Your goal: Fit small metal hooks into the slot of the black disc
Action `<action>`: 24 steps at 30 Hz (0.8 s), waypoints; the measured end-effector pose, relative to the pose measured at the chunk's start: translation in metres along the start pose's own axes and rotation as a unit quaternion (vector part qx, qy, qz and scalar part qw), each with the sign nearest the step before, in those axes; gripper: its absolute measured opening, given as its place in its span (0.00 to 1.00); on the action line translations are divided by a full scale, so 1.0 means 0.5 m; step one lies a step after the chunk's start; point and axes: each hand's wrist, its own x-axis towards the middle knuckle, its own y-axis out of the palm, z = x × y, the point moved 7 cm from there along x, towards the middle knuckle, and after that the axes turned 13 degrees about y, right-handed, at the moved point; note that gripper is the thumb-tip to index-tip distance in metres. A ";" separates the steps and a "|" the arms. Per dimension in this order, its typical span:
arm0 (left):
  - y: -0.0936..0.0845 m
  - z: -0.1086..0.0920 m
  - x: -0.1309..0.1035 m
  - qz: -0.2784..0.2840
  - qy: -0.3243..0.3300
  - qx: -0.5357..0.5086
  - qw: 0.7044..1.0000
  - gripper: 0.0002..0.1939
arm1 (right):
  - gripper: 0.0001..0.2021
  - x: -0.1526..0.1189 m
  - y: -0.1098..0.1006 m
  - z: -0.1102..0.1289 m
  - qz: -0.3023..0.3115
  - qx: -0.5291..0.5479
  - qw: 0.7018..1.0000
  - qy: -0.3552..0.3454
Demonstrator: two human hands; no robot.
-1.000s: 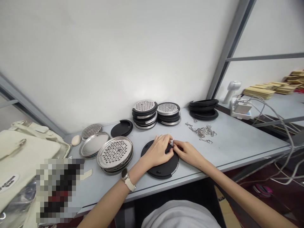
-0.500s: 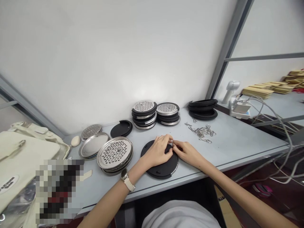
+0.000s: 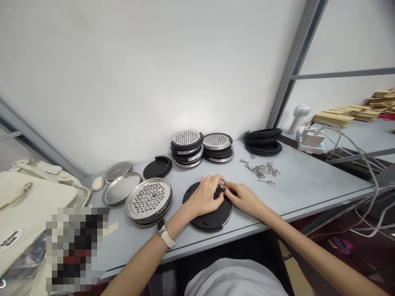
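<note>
A round black cover (image 3: 210, 219) lies flat on the table in front of me, a thin silvery edge showing at its lower right. My left hand (image 3: 206, 196) rests over its upper part with bent fingers, thumb and fingertips gripping near the far right edge. There my right hand (image 3: 243, 199) pinches a small shiny metal piece (image 3: 221, 187), largely hidden by the fingertips, so its kind cannot be made out. To the right lies a loose pile of metal hooks and chain-like links (image 3: 265, 169). A stack of round perforated metal plates (image 3: 149, 199) stands left of the cover.
Behind stand two stacks of perforated discs with black rims (image 3: 187, 142) (image 3: 217, 144) and several black rings (image 3: 263, 144). Another black cover (image 3: 157, 167) and plain metal plates (image 3: 121, 188) lie left. A cream bag (image 3: 40, 191) fills the left edge; cables (image 3: 354, 139) hang right.
Both hands stay at the same spot on the black cover, with only very slight finger movement around the small metal piece. The view has shifted a little.
</note>
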 end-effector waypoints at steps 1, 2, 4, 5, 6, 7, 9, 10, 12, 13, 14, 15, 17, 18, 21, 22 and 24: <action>0.000 -0.001 0.000 0.001 0.001 0.001 1.000 0.16 | 0.13 0.000 0.000 0.000 0.000 0.002 1.000 0.000; 0.000 -0.001 0.000 0.002 0.002 0.001 1.000 0.16 | 0.13 0.000 0.000 0.000 0.000 0.004 1.000 0.000; 0.000 -0.001 0.000 0.004 0.001 0.002 1.000 0.16 | 0.12 0.000 0.000 -0.001 0.000 0.008 1.000 0.001; 0.000 -0.001 0.000 0.006 0.000 0.002 1.000 0.16 | 0.12 0.000 0.000 -0.001 -0.001 0.007 1.000 0.002; 0.000 -0.001 0.000 0.007 -0.001 0.001 1.000 0.16 | 0.13 0.001 0.000 -0.001 -0.002 0.006 1.000 0.004; 0.001 0.000 0.000 0.008 -0.001 0.000 1.000 0.16 | 0.13 0.001 0.000 -0.001 -0.003 0.005 1.000 0.005; 0.001 0.000 0.000 0.007 -0.002 -0.002 1.000 0.16 | 0.13 0.001 -0.001 -0.001 -0.004 0.003 1.000 0.005; 0.001 0.001 0.000 0.006 -0.002 -0.003 1.000 0.17 | 0.13 0.001 -0.001 -0.001 -0.004 0.003 1.000 0.006; 0.001 0.002 0.000 0.003 -0.002 -0.005 1.000 0.17 | 0.13 0.000 0.000 -0.001 -0.003 0.004 1.000 0.007; 0.001 0.002 0.000 0.002 -0.002 -0.006 1.000 0.17 | 0.13 0.000 0.000 -0.001 -0.003 0.005 1.000 0.007; 0.001 0.003 -0.001 0.001 -0.001 -0.006 1.000 0.17 | 0.13 -0.001 -0.001 -0.001 -0.004 0.006 1.000 0.006; 0.002 0.003 -0.001 0.001 -0.001 -0.006 1.000 0.17 | 0.12 -0.001 -0.001 0.000 -0.004 0.007 1.000 0.006; 0.002 0.003 -0.001 0.001 0.001 -0.007 1.000 0.17 | 0.12 -0.001 0.000 0.000 -0.003 0.009 1.000 0.006; 0.002 0.003 -0.001 0.001 0.002 -0.007 1.000 0.17 | 0.12 -0.001 0.000 -0.001 -0.001 0.011 1.000 0.007; 0.001 0.002 -0.001 0.001 0.004 -0.008 1.000 0.17 | 0.12 -0.001 0.000 -0.002 -0.003 0.012 1.000 0.013; 0.001 0.002 -0.001 0.000 0.004 -0.008 1.000 0.17 | 0.12 -0.001 -0.001 -0.002 -0.004 0.013 1.000 0.014; 0.001 0.002 -0.001 0.002 0.002 -0.007 1.000 0.17 | 0.12 -0.001 -0.001 -0.003 -0.005 0.016 1.000 0.016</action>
